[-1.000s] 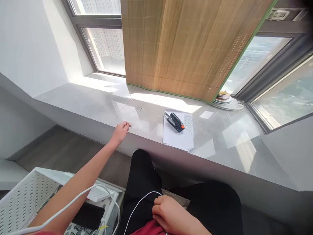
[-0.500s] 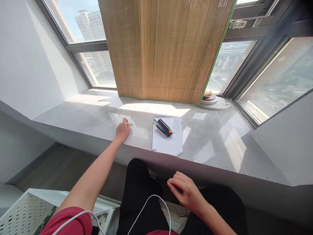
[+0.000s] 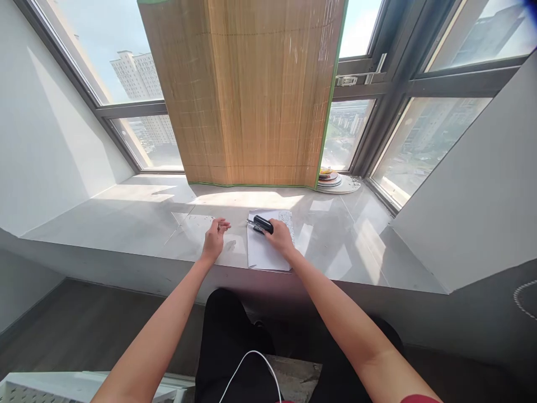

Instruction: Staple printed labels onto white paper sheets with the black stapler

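Note:
On the window sill, a small stack of white paper sheets (image 3: 266, 252) lies with handwriting on its upper right part. A black stapler (image 3: 262, 223) rests on top of it, its metal end toward the left. My right hand (image 3: 280, 236) is closed around the stapler's right end, and hides that end. To the left of the paper, my left hand (image 3: 213, 239) is a little above the sill, thumb and fingertips brought together. Whatever is between those fingertips is too small to make out. Small dark specks lie on the sill just beyond this hand.
A bamboo blind (image 3: 251, 101) hangs behind the sill (image 3: 126, 224). At its lower right corner stands a stack of plates (image 3: 329, 180). A white cable (image 3: 251, 354) loops over my lap. A white perforated container (image 3: 46, 386) is at the lower left.
My right hand has moved from above my lap up to the stapler and taken hold of it. My left hand has lifted from the sill and turned. The view has shifted rightward.

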Tool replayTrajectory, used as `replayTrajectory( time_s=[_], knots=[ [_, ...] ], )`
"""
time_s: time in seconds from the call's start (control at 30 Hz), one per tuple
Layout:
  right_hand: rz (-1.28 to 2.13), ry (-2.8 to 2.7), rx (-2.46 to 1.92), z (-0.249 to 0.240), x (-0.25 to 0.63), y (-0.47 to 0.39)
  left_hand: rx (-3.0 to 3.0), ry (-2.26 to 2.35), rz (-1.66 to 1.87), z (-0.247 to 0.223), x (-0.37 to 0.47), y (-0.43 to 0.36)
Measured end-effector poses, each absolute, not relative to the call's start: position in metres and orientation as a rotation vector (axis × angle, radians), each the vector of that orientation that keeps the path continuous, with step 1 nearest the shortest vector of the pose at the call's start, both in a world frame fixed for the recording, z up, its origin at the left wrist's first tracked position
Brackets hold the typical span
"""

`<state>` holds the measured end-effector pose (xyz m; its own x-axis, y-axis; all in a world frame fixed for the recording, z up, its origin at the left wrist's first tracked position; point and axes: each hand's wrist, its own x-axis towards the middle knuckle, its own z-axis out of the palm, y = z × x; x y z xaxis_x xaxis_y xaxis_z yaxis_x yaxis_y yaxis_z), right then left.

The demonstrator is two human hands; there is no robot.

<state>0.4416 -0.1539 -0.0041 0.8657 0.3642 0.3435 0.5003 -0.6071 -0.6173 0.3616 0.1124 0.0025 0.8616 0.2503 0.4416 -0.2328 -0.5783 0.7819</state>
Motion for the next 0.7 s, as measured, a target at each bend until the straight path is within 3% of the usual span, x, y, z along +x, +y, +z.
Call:
replayTrajectory(
  time_s=[0.23,0.6,0.7],
  knots=[
    [-0.372,-0.485,-1.889,0.005,0.438,-0.227,1.912,-0.167,0.448,0.021,0.364,0.046],
    [-0.255,-0.706,-1.808,-0.019,0.431,-0.227,2.161,-0.273,1.031,-0.018,0.387,0.023],
    [-0.242,-0.737,-1.812,-0.024,0.436,-0.228,2.345,-0.329,0.995,-0.020,0.383,0.018]
  ],
)
